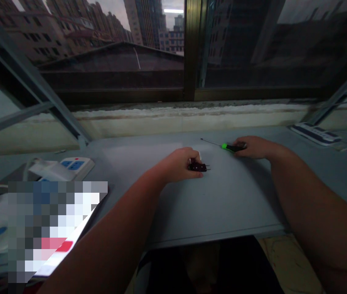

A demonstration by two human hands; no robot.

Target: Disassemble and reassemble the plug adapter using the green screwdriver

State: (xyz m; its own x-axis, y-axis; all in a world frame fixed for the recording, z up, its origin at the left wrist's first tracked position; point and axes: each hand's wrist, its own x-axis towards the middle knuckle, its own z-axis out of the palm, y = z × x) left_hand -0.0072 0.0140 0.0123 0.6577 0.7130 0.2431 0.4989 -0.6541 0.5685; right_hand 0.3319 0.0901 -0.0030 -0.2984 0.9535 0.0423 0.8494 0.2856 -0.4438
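Observation:
Near the middle of the grey table [222, 212], my left hand [183, 164] is closed around a small dark plug [197, 167], whose metal prongs point right. A bit of something white shows behind its fingers. Farther right and slightly farther back, my right hand [249, 147] grips the black and green handle of a screwdriver [229, 147]. The thin shaft points left and its dark tip is close to the table surface. The screwdriver and the plug are apart.
A white power strip with blue sockets [79, 166] lies at the left, with white cables and a pixelated bright screen [69, 228] nearer. Another power strip [316, 134] is at the back right. Metal frame posts [66, 118] and a window [188, 94] stand behind.

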